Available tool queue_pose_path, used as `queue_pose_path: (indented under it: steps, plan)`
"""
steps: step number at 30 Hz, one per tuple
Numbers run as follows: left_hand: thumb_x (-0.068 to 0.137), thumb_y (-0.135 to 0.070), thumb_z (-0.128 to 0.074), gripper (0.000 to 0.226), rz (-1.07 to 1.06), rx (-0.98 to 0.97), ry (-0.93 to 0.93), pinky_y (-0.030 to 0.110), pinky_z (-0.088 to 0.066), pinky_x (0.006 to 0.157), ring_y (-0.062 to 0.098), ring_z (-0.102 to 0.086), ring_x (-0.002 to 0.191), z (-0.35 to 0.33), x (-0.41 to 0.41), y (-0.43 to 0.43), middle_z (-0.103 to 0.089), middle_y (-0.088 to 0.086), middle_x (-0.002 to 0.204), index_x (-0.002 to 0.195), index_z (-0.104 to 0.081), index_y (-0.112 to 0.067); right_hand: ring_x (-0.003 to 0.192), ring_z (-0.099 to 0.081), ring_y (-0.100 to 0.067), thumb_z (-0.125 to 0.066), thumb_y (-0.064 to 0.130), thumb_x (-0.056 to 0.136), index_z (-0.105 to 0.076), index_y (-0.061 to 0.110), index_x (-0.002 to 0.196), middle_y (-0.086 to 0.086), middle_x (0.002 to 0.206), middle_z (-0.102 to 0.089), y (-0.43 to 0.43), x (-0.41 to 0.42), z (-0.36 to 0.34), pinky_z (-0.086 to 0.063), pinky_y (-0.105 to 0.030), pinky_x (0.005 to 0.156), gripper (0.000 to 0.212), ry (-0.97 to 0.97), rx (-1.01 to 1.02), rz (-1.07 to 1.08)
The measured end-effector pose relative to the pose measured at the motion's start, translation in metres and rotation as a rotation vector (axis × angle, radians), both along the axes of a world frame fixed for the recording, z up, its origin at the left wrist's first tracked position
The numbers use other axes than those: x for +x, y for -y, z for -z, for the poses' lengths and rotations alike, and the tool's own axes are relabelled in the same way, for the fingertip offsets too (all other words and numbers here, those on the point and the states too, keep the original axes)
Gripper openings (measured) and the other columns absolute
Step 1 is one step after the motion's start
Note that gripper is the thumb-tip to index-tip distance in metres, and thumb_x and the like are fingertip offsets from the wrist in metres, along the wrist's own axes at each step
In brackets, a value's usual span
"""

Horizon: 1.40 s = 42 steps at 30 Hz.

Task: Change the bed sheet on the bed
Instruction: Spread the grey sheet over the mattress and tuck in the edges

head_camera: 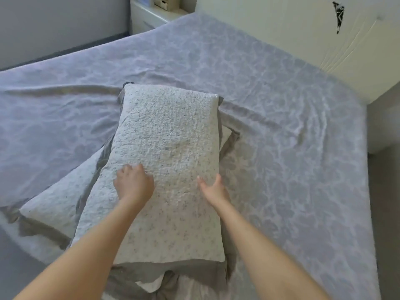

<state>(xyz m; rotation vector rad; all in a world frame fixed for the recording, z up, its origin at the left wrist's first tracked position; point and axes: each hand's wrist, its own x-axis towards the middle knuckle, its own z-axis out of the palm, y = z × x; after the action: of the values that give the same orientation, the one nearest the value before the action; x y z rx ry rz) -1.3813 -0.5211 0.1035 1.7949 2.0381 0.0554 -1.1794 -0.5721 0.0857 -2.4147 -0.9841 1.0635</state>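
1. The bed sheet [270, 109], pale and patterned, lay spread over the bed, creased near the middle.
2. On it, toward the near edge, the top pillow [171, 148] lay across the lower pillow [62, 198].
3. The right hand [213, 189] was at the top pillow's right side, fingers straight, holding nothing. The left hand [133, 182] rested on it with its fingers bent and blurred, so I cannot tell if they gripped.
4. Dragging the pillows off would likely ruck the sheet further, and a loose hold could let the top one slide.
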Motion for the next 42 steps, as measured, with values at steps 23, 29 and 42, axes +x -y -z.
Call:
queue_pose_path:
  steps: [23,29,42]
  plan:
    - [0.081,-0.046,-0.066,0.077,-0.002,0.285,0.404,0.052,-0.044,0.085,0.044,-0.055,0.108,-0.005,0.057,-0.114,-0.054,0.022,0.126,0.14,-0.03,-0.012,0.069,-0.062,-0.025,-0.057,0.031,0.091,-0.063,0.016,0.087,-0.001,0.071,-0.065,-0.053,0.005,0.032,-0.036,-0.027,0.056,0.017,0.565,0.5,0.533]
    - [0.081,-0.049,-0.065,0.083,0.179,0.186,0.563,0.048,-0.043,0.096,0.034,-0.049,0.124,-0.038,0.15,-0.004,-0.047,0.012,0.141,0.144,-0.026,-0.013,0.054,-0.059,-0.026,-0.057,0.03,0.084,-0.064,0.013,0.071,-0.002,0.059,-0.06,0.08,0.084,-0.004,-0.036,-0.023,0.046,0.023,0.954,0.558,0.586]
    - [0.091,-0.043,-0.057,0.077,0.948,-0.478,0.475,0.042,-0.047,0.094,0.031,-0.046,0.121,-0.011,0.305,0.217,-0.042,0.012,0.139,0.149,-0.012,-0.018,0.08,-0.052,-0.042,-0.047,0.024,0.091,-0.066,-0.001,0.1,-0.029,0.09,-0.058,0.398,0.23,-0.034,-0.036,-0.042,0.071,0.033,1.105,-0.05,0.76]
